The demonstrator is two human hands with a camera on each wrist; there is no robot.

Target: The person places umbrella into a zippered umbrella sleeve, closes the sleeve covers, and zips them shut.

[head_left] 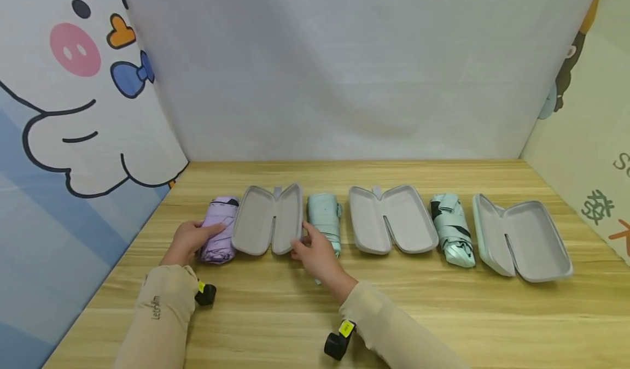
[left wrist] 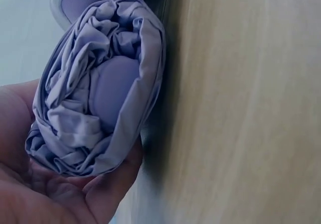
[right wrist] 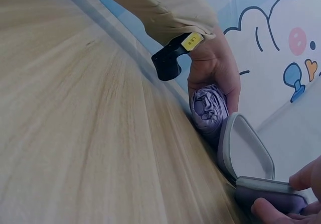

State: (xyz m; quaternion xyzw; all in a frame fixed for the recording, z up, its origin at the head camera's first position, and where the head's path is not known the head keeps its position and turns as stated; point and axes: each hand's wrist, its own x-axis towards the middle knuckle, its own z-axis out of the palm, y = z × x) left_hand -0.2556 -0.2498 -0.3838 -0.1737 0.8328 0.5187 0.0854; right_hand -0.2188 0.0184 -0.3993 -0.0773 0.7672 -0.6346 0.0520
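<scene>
At the left of the row, my left hand [head_left: 189, 238] holds a lilac folded umbrella [head_left: 220, 235], fingers and thumb around its sides. The left wrist view shows the umbrella's end, rolled fabric [left wrist: 70, 128] around a smooth round knob [left wrist: 114, 91]. Beside it lies an open hard case [head_left: 253, 221] with a grey lining; its outer shell [right wrist: 271, 196] looks purple in the right wrist view. My right hand [head_left: 320, 257] pinches this case's right half near its front corner. Just behind that hand rests a mint folded umbrella [head_left: 324, 216], partly hidden by it.
Farther right stand a second open grey-lined case [head_left: 408, 221], another mint folded umbrella [head_left: 451, 232] with black marks, and a third open case [head_left: 536, 240]. All sit on a wood-grain table [head_left: 275, 325]. A pale cloth wall [head_left: 344, 85] rises behind, with printed panels at both sides.
</scene>
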